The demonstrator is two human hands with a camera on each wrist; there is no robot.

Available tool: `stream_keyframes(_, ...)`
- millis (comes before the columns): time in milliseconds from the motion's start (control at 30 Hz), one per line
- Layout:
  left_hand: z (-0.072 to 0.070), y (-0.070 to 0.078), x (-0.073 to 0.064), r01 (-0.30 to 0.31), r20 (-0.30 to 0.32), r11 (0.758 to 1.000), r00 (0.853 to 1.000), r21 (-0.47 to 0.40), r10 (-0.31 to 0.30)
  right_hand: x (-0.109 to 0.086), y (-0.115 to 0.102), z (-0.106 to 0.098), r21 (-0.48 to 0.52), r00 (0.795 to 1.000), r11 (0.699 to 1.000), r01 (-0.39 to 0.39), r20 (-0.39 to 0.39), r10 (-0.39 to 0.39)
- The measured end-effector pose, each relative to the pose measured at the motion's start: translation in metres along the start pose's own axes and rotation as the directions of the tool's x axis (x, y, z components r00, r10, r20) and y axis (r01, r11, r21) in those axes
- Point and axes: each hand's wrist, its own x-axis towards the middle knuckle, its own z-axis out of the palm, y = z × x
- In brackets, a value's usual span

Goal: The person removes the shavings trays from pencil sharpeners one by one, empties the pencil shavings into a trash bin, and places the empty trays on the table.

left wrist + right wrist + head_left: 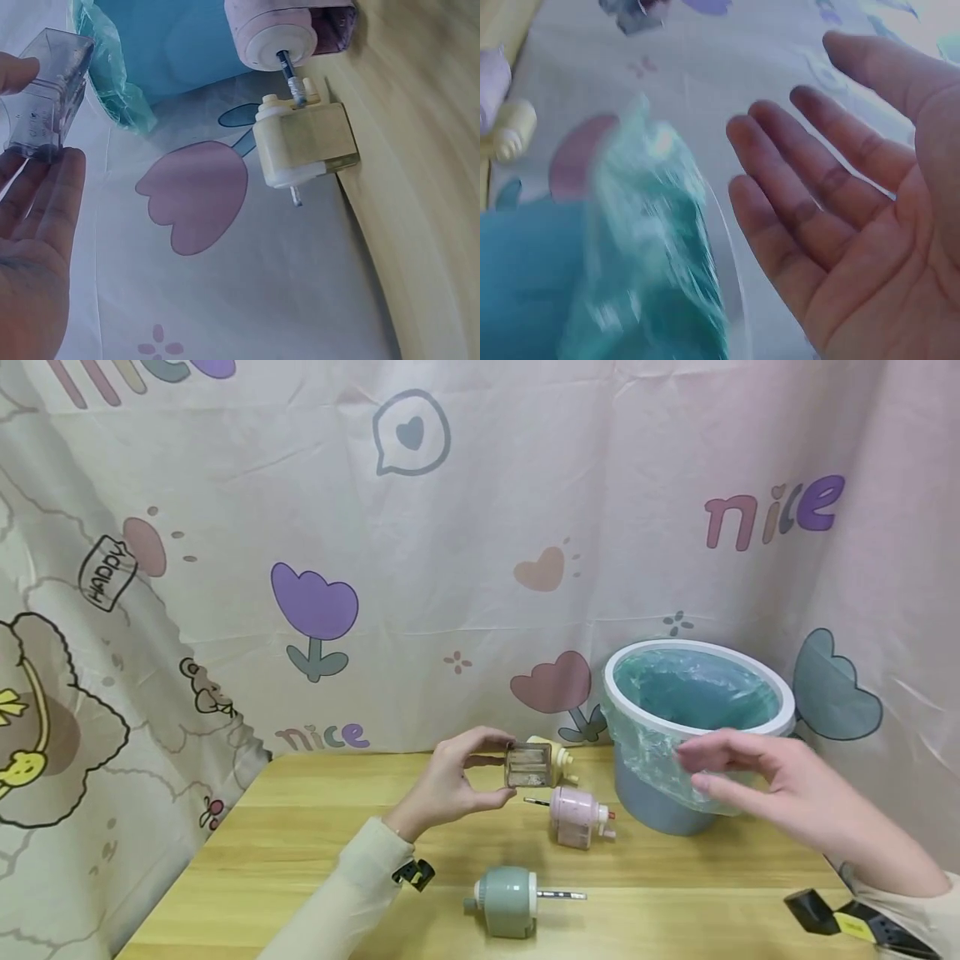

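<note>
My left hand (457,781) pinches a small clear plastic shavings drawer (528,765) between thumb and fingers, above the table. Its open side faces the head camera, with some dark residue on the walls; the left wrist view shows the see-through drawer (52,90) too. My right hand (787,785) holds nothing, fingers spread and relaxed, in front of the trash bin (667,802). Behind the drawer stands a yellow pencil sharpener (558,758), partly hidden. A pink pencil sharpener (576,817) with a pencil in it sits nearer, and a green pencil sharpener (507,902) with a pencil stands in front.
The grey-blue bin has a white rim (701,727) and a green plastic liner (652,760) folded over its edge. It stands at the right back of the wooden table (315,827). A printed curtain (450,552) hangs close behind the table.
</note>
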Motion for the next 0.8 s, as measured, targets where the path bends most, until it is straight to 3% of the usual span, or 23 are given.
stream_keyframes(167, 0.001, 0.002, 0.011, -0.007, -0.002, 1.000, 1.000, -0.024, 0.007, -0.002, 0.021, -0.025, -0.073, 0.980, 0.985, -0.155, -0.136, 0.144)
stream_keyframes(300, 0.002, 0.003, 0.020, 0.025, -0.005, 0.999, 1.000, -0.045, -0.025, -0.003, 0.040, -0.038, -0.109, 0.944, 0.959, -0.263, -0.234, 0.233)
stream_keyframes(467, 0.006, 0.009, 0.034, 0.050, -0.002, 0.995, 0.999, -0.084, -0.050, -0.006, 0.060, -0.047, -0.112, 0.902, 0.932, -0.345, -0.313, 0.296)
stream_keyframes(600, 0.008, 0.016, 0.046, 0.037, 0.004, 0.995, 0.999, -0.088, -0.037, -0.004, 0.072, -0.053, -0.152, 0.886, 0.900, -0.408, -0.305, 0.350)
stream_keyframes(800, 0.010, 0.021, 0.061, 0.027, 0.011, 0.998, 1.000, -0.052, -0.026, 0.001, 0.090, -0.058, -0.200, 0.885, 0.871, -0.448, -0.237, 0.400)
